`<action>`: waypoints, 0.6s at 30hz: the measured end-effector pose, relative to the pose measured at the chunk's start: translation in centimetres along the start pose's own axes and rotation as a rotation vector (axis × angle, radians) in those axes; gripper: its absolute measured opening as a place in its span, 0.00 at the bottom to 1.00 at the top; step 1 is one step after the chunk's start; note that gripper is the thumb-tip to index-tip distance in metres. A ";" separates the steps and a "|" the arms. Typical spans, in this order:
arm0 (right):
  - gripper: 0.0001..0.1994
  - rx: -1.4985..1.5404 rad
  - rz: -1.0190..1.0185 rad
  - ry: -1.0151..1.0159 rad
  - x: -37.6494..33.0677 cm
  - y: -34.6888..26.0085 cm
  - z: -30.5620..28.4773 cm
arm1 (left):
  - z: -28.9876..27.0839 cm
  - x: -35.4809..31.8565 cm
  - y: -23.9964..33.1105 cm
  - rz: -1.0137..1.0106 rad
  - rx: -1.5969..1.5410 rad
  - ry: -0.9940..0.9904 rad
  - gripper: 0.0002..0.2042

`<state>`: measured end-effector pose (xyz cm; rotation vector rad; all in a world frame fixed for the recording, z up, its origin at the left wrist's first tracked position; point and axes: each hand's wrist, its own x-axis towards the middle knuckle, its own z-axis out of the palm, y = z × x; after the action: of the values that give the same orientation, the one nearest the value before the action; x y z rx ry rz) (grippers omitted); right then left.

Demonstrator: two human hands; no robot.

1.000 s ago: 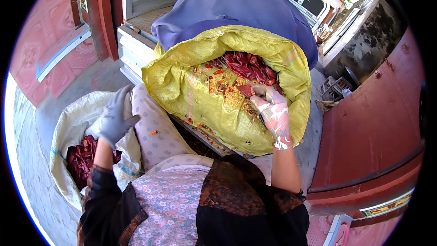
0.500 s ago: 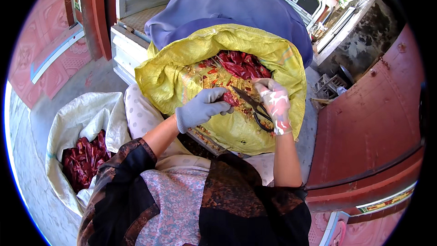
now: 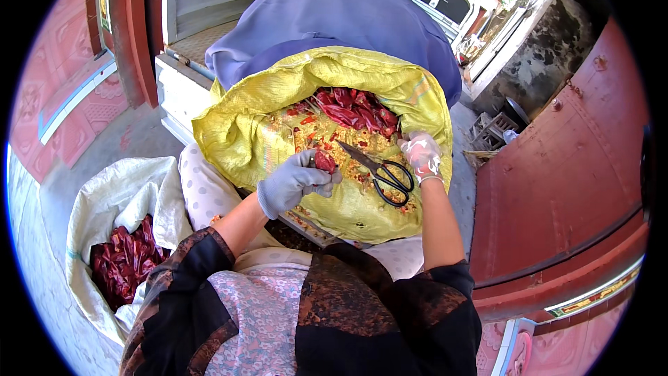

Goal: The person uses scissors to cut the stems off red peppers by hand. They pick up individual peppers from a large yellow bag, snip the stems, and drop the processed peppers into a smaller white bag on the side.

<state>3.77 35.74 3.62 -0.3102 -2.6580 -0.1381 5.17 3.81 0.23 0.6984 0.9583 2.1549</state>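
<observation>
Presently a red dried chilli is pinched in the closed gloved left hand over the yellow sack. Black scissors, blades parted, are gripped by the right hand. Trimming is judged underway; blade alignment is required next. A white sack of chillies lies left, well apart.
</observation>
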 end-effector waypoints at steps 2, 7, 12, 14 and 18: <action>0.11 -0.148 -0.038 0.008 0.6 1.1 2.2 | 0.6 -0.3 -0.2 -0.035 0.002 0.038 0.09; 0.09 0.075 -0.026 0.116 -0.7 0.1 -0.5 | -0.4 -0.3 -0.4 -0.016 -0.191 -0.026 0.08; 0.09 0.398 -0.003 0.073 -4.4 -3.5 -5.7 | 0.7 -0.3 -0.9 -0.105 -0.152 0.058 0.11; 0.08 0.444 -0.075 0.128 -6.9 -6.0 -6.9 | 1.2 -0.2 -1.0 -0.132 -0.168 0.053 0.13; 0.06 0.367 -0.321 0.312 -10.8 -11.1 -8.0 | 1.3 0.9 -0.9 -0.075 -0.251 -0.016 0.17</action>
<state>13.92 21.73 5.30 0.2400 -2.3413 0.1860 5.85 5.52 0.43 0.5478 0.6790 2.1509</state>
